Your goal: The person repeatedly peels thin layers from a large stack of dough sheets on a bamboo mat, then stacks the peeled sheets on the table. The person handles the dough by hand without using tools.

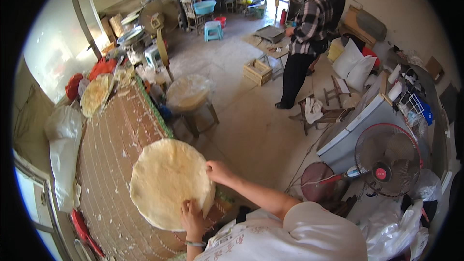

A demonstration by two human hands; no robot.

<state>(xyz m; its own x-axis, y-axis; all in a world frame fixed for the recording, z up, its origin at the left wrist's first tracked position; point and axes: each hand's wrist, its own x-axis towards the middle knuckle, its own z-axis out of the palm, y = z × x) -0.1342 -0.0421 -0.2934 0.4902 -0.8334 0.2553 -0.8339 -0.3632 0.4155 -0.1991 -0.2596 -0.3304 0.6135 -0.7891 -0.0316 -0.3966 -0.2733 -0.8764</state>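
Observation:
A large, round, pale flatbread (169, 183) with an uneven edge lies over the near right part of a brown slatted mat (108, 164). It looks thick at its right side, perhaps several sheets stacked. My right hand (219, 172) is closed on its right edge, fingers pinched together. At the near edge, my left hand (192, 218) grips the bread with bent fingers on its upper face; the thumb is hard to make out. A bracelet circles my left wrist.
More flatbread (96, 95) lies at the mat's far left. Beyond the mat stands a stool (191, 96) carrying plastic-covered round sheets. A fan (389, 159) stands at right. Two people (309, 34) stand by a low table; others work farther back. A wooden crate (257, 71) sits on the floor.

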